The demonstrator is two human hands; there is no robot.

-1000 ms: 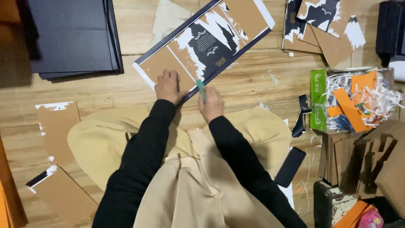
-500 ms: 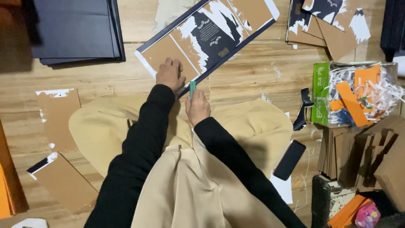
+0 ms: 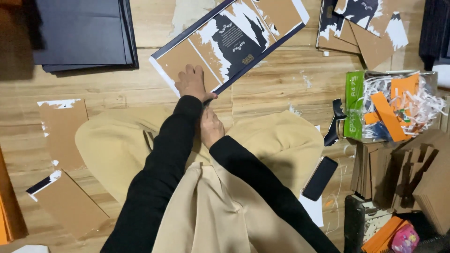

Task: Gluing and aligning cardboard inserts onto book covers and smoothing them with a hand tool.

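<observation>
Cardboard panel (image 3: 229, 40), long and flat, is lying on the wooden floor (image 3: 281, 89) in the upper middle of the frame, slanting up to the right. Its dark printed paper skin is partly torn away: brown board is showing at the near end and the far end, while a black patch with ragged white edges is still clinging across the middle. So the stripping looks roughly half done, with the central sheet left to come off.

You are sitting on the floor in tan trousers and black sleeves. Your left hand (image 3: 193, 83) is pressing flat, fingers spread, on the panel's near end. Your right hand (image 3: 211, 127) is curled closed just below that edge, at your knee; whether it is gripping a tool I cannot tell.

Bare brown pieces (image 3: 63, 133) are lying at the left of the frame, and half-peeled boards (image 3: 363, 28) at the upper right. A box of shredded paper scraps (image 3: 393, 105) is sitting at the right.
</observation>
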